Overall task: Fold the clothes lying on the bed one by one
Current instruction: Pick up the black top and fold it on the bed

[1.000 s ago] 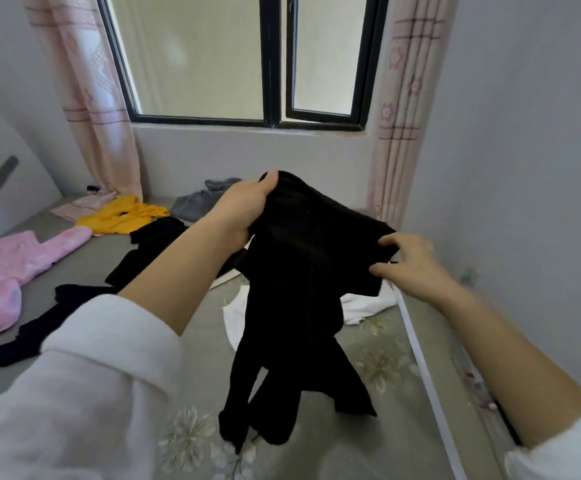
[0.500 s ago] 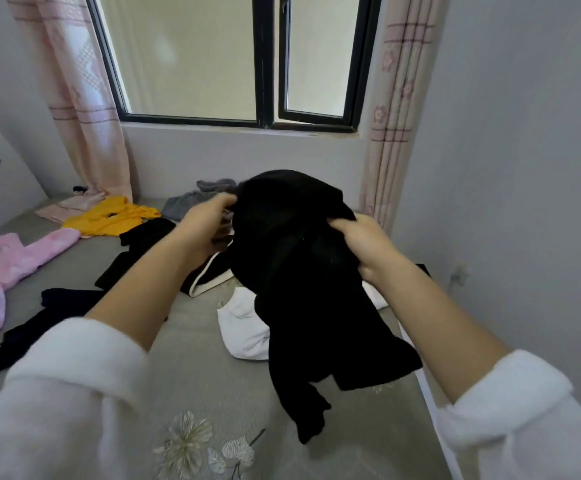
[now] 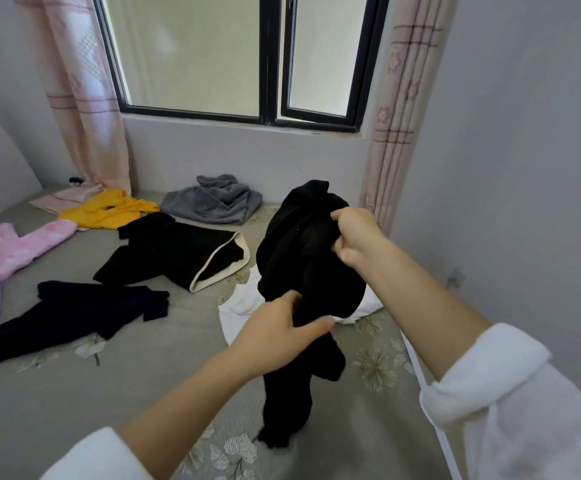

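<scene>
While the black garment (image 3: 303,244) is hanging bunched in the air directly above the white garment (image 3: 244,303), two hands are sharing its weight. The right hand (image 3: 355,237) is clenching a fistful of cloth at the top, above and to the right of the white garment. The left hand (image 3: 278,334) is pinching a lower fold between thumb and fingers, just in front of the white garment's near edge. The tail of the black cloth is dangling down toward the bed (image 3: 74,410) on the near side of the white garment. The cloth is so dark and crumpled that I am only guessing it may be leggings or thin trousers.

To do this step well, the hands should be working along the fabric to find an edge such as a waistband or hem. They should then be spreading apart so the piece is hanging straight before any fold is made. It wants laying on the bare bed nearer than the white garment, not on top of it, or the two will be tangling.

Left of the white garment, black shorts (image 3: 171,258) and a dark navy piece (image 3: 74,317) are lying unfolded. Beyond it a grey garment (image 3: 213,202) is waiting.
</scene>
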